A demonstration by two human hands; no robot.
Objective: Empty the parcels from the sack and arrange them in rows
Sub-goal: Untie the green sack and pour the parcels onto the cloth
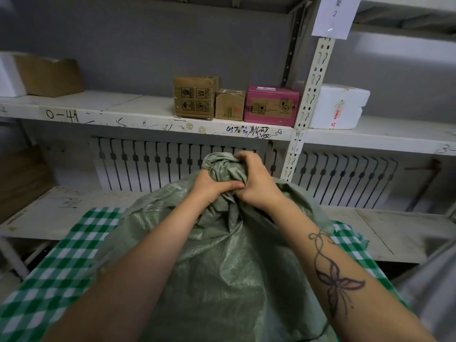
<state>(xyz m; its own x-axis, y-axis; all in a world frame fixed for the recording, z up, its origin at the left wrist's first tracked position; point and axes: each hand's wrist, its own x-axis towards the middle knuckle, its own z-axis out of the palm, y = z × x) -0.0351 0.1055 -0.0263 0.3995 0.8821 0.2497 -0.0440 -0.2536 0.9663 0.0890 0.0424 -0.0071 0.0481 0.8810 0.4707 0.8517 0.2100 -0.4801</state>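
- While the sack [222, 262] is held at its bunched neck and no parcel shows outside its mouth, the task looks to be at its very start. By my reading the opening is only in hand, and the emptying and the laying out in rows are all left to do.
- Head view, centre of the frame: the left hand [209, 188] and the right hand [256, 183] meet at the twisted top of the sack. The fingers [243, 156] of both are curled round the gathered cloth and pinch it, and the left thumb lies across towards the right hand. Whether a knot or a tie sits under them, I cannot tell.
- The sack fills the lower centre of the frame, resting on the bench [61, 255], which has a green-and-white checked cover. Its neck points up, in front of the shelf [111, 112].
- It is dull green woven fabric with a faint sheen, much creased at the neck and bulging below, so it seems full. Its contents are hidden.
- Upper middle of the frame: a brown carton [195, 97], a smaller carton [230, 104] and a pink box [271, 106] stand side by side on the shelf. Whether they belong to this job cannot be told.
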